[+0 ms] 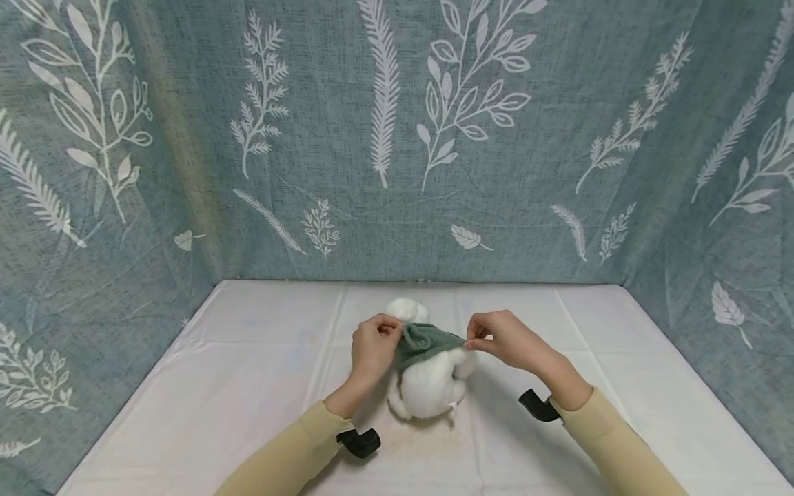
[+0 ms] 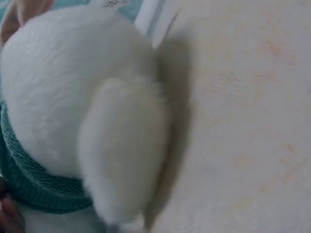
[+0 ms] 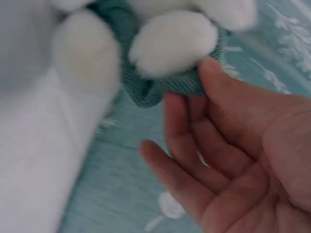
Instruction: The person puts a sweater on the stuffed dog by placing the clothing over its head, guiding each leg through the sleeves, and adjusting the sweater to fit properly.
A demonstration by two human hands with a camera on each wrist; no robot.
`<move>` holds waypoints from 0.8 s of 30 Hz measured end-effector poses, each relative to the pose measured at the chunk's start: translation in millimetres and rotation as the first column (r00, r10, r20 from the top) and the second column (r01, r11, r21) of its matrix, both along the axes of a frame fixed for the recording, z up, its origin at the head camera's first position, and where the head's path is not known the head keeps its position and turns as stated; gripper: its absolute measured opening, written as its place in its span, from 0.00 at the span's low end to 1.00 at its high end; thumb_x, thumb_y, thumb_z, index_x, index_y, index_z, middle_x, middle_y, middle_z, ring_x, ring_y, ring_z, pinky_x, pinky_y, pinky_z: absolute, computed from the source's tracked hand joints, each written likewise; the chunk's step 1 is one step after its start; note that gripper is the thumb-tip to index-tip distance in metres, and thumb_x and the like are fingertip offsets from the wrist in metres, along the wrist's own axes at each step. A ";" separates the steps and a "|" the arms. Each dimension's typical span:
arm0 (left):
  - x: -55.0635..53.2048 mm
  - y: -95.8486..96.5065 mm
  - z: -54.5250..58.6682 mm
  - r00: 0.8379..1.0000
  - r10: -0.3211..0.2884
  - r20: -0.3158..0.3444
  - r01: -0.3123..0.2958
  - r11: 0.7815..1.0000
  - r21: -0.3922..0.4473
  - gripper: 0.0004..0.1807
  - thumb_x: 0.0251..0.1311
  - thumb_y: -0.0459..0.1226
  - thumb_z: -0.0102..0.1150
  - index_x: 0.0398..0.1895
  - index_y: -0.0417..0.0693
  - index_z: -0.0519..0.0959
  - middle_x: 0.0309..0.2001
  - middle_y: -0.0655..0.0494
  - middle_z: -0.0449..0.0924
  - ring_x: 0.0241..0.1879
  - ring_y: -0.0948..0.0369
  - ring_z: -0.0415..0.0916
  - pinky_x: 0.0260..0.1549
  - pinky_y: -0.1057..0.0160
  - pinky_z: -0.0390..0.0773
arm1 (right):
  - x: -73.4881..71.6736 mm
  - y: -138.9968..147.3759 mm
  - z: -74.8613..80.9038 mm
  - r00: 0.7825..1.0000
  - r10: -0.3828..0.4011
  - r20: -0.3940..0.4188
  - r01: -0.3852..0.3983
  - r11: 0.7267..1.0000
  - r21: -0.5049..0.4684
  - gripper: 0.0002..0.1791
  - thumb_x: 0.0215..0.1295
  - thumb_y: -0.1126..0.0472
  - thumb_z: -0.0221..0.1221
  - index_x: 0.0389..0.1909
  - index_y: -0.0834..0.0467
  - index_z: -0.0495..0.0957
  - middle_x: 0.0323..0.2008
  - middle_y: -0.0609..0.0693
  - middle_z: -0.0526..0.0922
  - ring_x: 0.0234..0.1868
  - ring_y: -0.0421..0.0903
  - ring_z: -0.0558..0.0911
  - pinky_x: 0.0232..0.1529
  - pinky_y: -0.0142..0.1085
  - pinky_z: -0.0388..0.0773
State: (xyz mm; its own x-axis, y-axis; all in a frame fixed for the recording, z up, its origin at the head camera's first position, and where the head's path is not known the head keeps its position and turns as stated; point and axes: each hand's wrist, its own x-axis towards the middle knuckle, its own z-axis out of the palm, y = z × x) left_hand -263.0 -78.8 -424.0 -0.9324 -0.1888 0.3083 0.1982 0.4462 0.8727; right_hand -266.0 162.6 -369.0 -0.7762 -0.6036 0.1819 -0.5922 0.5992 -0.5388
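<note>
A fluffy white stuffed toy (image 1: 428, 389) lies on the table with a green knitted garment (image 1: 424, 342) around it. At the garment's left side my left hand (image 1: 374, 350) pinches the knit between thumb and fingers. My right hand (image 1: 510, 339) pinches its right edge. Closer up in the right wrist view, thumb and fingertips of the right hand (image 3: 233, 141) grip the green rim (image 3: 180, 83) beside a rounded white limb (image 3: 175, 43). The left wrist view has the toy's round white body (image 2: 63, 73), the green knit band (image 2: 43, 189) and part of the left fingers (image 2: 9, 221) at the edge.
A white cloth covers the table (image 1: 267, 358), with fold lines across it. Blue-green curtains (image 1: 347, 138) printed with white leaves stand behind and on both sides. Black wrist mounts (image 1: 360, 443) sit below each of the beige sleeves (image 1: 291, 448).
</note>
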 end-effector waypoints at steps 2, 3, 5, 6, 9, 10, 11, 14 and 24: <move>0.1 0.1 -1.7 1.000 -0.024 -0.010 0.024 0.999 -0.039 0.03 0.57 0.34 0.64 0.27 0.47 0.83 0.22 0.56 0.79 0.20 0.66 0.68 0.19 0.69 0.68 | -2.3 1.9 -4.8 0.998 0.018 0.053 -0.020 0.999 0.046 0.06 0.60 0.59 0.64 0.27 0.52 0.76 0.27 0.40 0.81 0.31 0.37 0.81 0.32 0.29 0.77; 0.6 -0.4 -2.1 0.999 -0.046 -0.019 0.045 0.998 -0.047 0.03 0.57 0.35 0.64 0.28 0.46 0.83 0.23 0.57 0.79 0.20 0.66 0.69 0.20 0.69 0.69 | -3.3 2.7 -7.0 0.997 0.026 0.073 -0.030 0.998 0.057 0.06 0.59 0.59 0.64 0.27 0.53 0.76 0.26 0.41 0.81 0.30 0.37 0.80 0.31 0.29 0.76; 2.7 -2.2 -1.2 0.994 -0.089 -0.061 0.087 0.995 -0.040 0.02 0.58 0.35 0.64 0.29 0.46 0.82 0.24 0.57 0.79 0.23 0.67 0.70 0.22 0.70 0.71 | -4.1 3.9 -9.1 0.995 0.033 0.094 -0.039 0.998 0.057 0.06 0.59 0.58 0.64 0.27 0.53 0.77 0.26 0.41 0.81 0.29 0.36 0.80 0.31 0.30 0.76; 4.7 -3.9 1.0 0.989 -0.118 -0.089 0.115 0.993 -0.035 0.02 0.58 0.35 0.63 0.30 0.46 0.81 0.24 0.57 0.79 0.24 0.66 0.71 0.23 0.70 0.72 | -4.0 4.1 -8.9 0.996 0.032 0.089 -0.037 0.998 0.048 0.06 0.59 0.57 0.65 0.28 0.52 0.77 0.26 0.40 0.81 0.30 0.35 0.79 0.33 0.31 0.77; 12.7 -10.6 10.9 0.958 -0.239 -0.159 0.234 0.971 -0.050 0.02 0.58 0.35 0.64 0.30 0.47 0.80 0.26 0.57 0.80 0.27 0.65 0.74 0.26 0.68 0.74 | -2.9 3.4 -5.7 0.998 0.018 0.062 -0.017 1.000 -0.003 0.06 0.60 0.53 0.64 0.29 0.49 0.78 0.27 0.38 0.80 0.31 0.34 0.79 0.41 0.35 0.79; 15.3 -12.9 14.4 0.944 -0.283 -0.168 0.274 0.959 -0.075 0.02 0.58 0.35 0.64 0.30 0.47 0.81 0.27 0.58 0.80 0.27 0.65 0.74 0.26 0.67 0.75 | -2.6 2.2 -4.6 0.999 0.015 0.051 -0.014 1.000 -0.023 0.06 0.60 0.52 0.63 0.30 0.48 0.78 0.28 0.38 0.81 0.32 0.34 0.79 0.44 0.36 0.79; 17.7 -15.0 17.7 0.932 -0.323 -0.162 0.308 0.945 -0.108 0.02 0.57 0.36 0.64 0.30 0.48 0.81 0.27 0.59 0.80 0.28 0.65 0.74 0.27 0.67 0.75 | -2.4 0.4 -3.8 0.999 0.011 0.047 -0.010 0.999 -0.042 0.06 0.61 0.51 0.63 0.31 0.47 0.78 0.28 0.38 0.81 0.33 0.35 0.80 0.47 0.37 0.79; 21.7 -19.1 22.7 0.907 -0.410 -0.101 0.382 0.898 -0.216 0.01 0.57 0.35 0.64 0.29 0.50 0.83 0.29 0.61 0.81 0.28 0.66 0.75 0.27 0.68 0.75 | -2.6 -7.4 -3.8 0.999 0.004 0.040 -0.001 0.997 -0.072 0.08 0.63 0.49 0.60 0.36 0.48 0.79 0.32 0.39 0.82 0.36 0.36 0.81 0.50 0.37 0.79; 14.1 -9.8 26.3 0.905 -0.420 -0.070 0.348 0.826 -0.444 0.04 0.56 0.32 0.65 0.32 0.51 0.86 0.31 0.59 0.85 0.28 0.66 0.79 0.28 0.73 0.76 | -8.3 -32.5 -5.2 0.990 -0.065 0.127 0.058 0.997 0.056 0.16 0.63 0.45 0.60 0.32 0.54 0.84 0.25 0.43 0.84 0.23 0.37 0.79 0.26 0.32 0.76</move>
State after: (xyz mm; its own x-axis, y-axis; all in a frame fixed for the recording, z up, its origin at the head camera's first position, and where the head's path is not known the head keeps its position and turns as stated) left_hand -248.9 -88.6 -397.6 -0.8342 0.3516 0.4248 0.5480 0.6144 0.5676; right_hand -274.3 130.1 -374.2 -0.8271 -0.5600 0.0478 -0.4811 0.6614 -0.5755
